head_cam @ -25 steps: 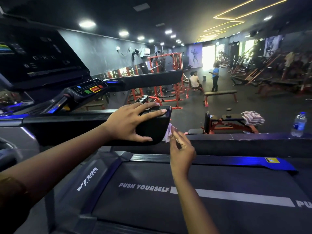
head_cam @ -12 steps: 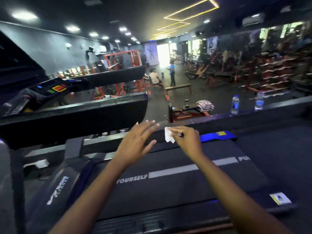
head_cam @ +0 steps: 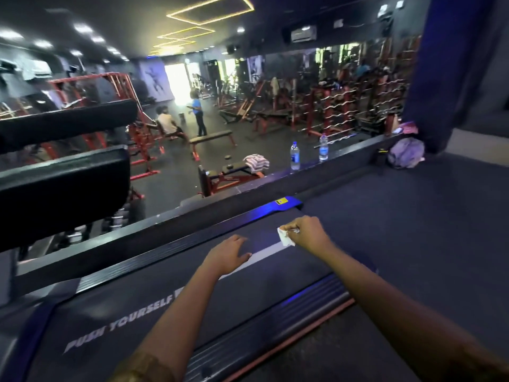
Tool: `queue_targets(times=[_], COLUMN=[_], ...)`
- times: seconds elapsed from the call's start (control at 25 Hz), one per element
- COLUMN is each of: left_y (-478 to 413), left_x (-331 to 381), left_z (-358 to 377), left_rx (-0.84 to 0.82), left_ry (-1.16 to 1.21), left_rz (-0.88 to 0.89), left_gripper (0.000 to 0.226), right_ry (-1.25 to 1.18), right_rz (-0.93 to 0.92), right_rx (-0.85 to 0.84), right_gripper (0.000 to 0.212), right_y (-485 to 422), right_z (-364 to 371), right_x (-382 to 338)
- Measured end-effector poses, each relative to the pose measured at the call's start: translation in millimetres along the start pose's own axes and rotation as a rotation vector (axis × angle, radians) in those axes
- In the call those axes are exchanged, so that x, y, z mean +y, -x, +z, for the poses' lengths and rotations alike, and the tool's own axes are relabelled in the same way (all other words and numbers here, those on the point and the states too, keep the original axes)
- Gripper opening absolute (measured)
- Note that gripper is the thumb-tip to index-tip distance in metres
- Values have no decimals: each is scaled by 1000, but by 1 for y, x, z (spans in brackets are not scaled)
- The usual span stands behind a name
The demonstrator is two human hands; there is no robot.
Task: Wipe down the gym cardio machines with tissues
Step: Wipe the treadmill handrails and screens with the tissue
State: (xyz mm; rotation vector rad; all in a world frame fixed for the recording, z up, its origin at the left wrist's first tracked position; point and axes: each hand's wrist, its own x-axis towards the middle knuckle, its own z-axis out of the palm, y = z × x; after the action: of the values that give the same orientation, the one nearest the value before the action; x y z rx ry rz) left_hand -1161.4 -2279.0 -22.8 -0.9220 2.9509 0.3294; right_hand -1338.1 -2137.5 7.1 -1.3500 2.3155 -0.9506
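Treadmill belt [head_cam: 132,299] stretches between ribbed near rail [head_cam: 275,321] and blue-lit far rail [head_cam: 248,217]; left hand [head_cam: 228,255], fingers loosely spread, over its white stripe [head_cam: 264,253]; right hand [head_cam: 308,234] pinches a crumpled tissue [head_cam: 285,237] near the far rail

A water bottle [head_cam: 294,156] stands on the ledge [head_cam: 355,150], perhaps a bag [head_cam: 406,153] beyond.

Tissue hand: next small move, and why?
Probably lower the right hand so the tissue it pinches lies flat on the treadmill belt, then begin a stroke. The tissue hangs crumpled at the fingertips over the belt's end, and the left hand is open, holding nothing.
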Motion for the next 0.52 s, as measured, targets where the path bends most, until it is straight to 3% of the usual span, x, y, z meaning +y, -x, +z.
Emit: queue_targets(times=[0.2, 0.52], left_y=[-89, -185], left_x=[19, 16], left_z=[32, -3], left_rx=[-72, 34], left_ry=[3, 103], left_rz=[-98, -449], left_gripper=[49, 49], right_ry=[45, 80], right_rz=[1, -279], right_rx=[-47, -277], right_gripper=[28, 28], right_y=[-79, -225], right_z=[-17, -38], right_x=[62, 71])
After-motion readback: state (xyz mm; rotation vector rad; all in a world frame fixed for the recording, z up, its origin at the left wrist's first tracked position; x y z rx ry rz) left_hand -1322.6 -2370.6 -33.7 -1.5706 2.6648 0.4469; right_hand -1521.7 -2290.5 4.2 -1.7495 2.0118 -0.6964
